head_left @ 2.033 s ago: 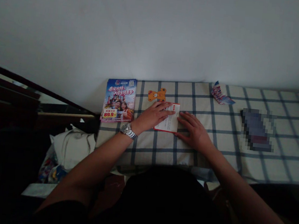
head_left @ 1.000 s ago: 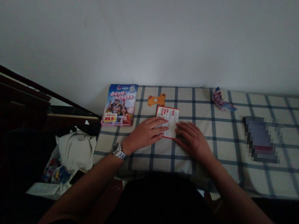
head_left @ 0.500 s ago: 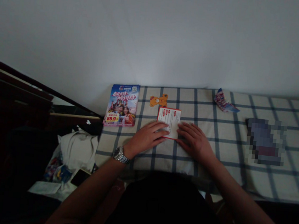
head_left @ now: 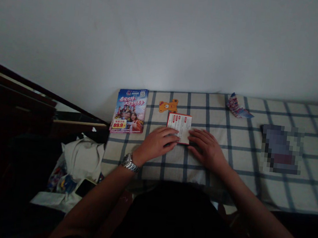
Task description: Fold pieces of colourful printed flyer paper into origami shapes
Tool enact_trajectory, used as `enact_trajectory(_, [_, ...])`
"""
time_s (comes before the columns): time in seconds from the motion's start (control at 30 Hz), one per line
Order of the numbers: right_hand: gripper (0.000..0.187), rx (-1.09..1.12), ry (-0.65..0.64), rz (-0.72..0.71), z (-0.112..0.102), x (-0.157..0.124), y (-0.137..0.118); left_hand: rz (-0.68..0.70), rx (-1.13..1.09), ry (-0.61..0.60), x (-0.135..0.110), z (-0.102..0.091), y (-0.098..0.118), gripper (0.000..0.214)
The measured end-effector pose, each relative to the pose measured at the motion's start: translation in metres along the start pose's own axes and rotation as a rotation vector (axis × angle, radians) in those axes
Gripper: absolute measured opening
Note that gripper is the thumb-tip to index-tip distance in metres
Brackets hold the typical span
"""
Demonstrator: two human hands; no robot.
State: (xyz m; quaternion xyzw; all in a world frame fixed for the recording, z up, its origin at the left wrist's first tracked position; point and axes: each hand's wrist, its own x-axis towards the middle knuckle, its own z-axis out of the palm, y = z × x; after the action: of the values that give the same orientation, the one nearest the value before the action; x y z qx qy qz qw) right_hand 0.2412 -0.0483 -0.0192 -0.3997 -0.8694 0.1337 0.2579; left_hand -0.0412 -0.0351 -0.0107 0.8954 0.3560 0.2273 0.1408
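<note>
A folded leaflet (head_left: 184, 129), white with red printed labels and a red border, lies flat on the checked cloth just below a bear print. My left hand (head_left: 159, 143), a metal watch at its wrist, rests with fingers stretched out over the leaflet's lower left part. On the other side, my right hand (head_left: 206, 146) lies flat, its fingertips touching the leaflet's right edge. Neither hand is closed round it. To the left is a stack of blue and pink flyers (head_left: 130, 110) marked 89.9.
A creased flyer piece (head_left: 238, 108) stands partly upright near the wall. Farther right lies a dark, blurred-out flat object (head_left: 281, 149). Below the table's left end, a white bag (head_left: 83, 156) and a dark phone-like thing (head_left: 85, 188) sit. A pale wall (head_left: 184, 38) runs behind the checked cloth (head_left: 244, 173).
The leaflet's lower edge sits slightly higher relative to its top, and both hands have shifted a little at its sides. The rest of the scene is almost unchanged.
</note>
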Motion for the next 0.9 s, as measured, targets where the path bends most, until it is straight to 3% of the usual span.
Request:
enact_trajectory(0.1, [0.032,0.008,0.011,-0.001,0.001,0.002,0.002,-0.026,-0.005,0.047,0.003,0.002,0.001,0.019])
enact_trajectory(0.3, [0.014,-0.013,0.064,0.038,0.005,0.010,0.006,-0.052,-0.049,0.088,0.008,0.001,0.003,0.019])
enact_trajectory(0.43, [0.016,0.002,0.062,0.097,0.003,0.015,0.004,-0.068,-0.069,0.081,0.005,-0.002,0.003,0.022])
enact_trajectory(0.6, [0.015,0.079,0.060,0.170,0.001,0.020,0.004,-0.180,-0.165,0.171,0.001,0.001,0.001,0.020])
enact_trajectory(0.9, [0.020,0.015,0.082,0.272,0.002,0.034,0.006,-0.291,-0.246,0.224,0.021,0.004,-0.009,0.031])
